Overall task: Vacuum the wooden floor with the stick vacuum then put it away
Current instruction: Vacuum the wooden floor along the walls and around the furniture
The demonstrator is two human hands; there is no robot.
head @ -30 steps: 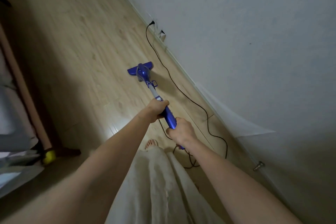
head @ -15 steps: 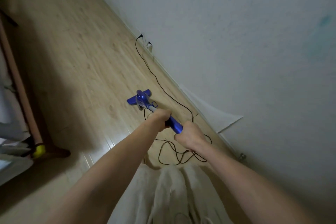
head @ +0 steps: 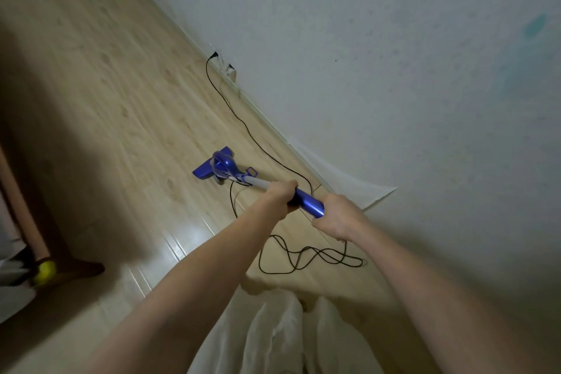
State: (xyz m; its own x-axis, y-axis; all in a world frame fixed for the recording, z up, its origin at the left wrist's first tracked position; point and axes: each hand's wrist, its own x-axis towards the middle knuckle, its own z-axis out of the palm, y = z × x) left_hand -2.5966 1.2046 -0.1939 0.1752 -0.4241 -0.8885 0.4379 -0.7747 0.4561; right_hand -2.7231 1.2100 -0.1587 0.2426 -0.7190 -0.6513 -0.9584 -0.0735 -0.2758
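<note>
A blue stick vacuum [head: 226, 168] slants from its floor head on the pale wooden floor [head: 121, 94] up to my hands. My left hand [head: 280, 194] grips the shaft where grey tube meets the blue handle. My right hand [head: 338, 218] grips the upper end of the blue handle. The vacuum's black cord [head: 243, 121] runs from a wall socket [head: 214, 55] along the floor and coils in loops [head: 306, 258] below my hands.
A white wall [head: 394, 70] rises on the right, with a loose white sheet [head: 340, 179] curling off at its base. Dark furniture with a wooden leg [head: 88, 270] and a yellow ball [head: 44, 272] stands at the left. My light trousers [head: 273, 337] fill the bottom.
The vacuum head has been pulled back towards me from nearer the socket, and slack cord has gathered in loops near my feet. Both hands keep their grip.
</note>
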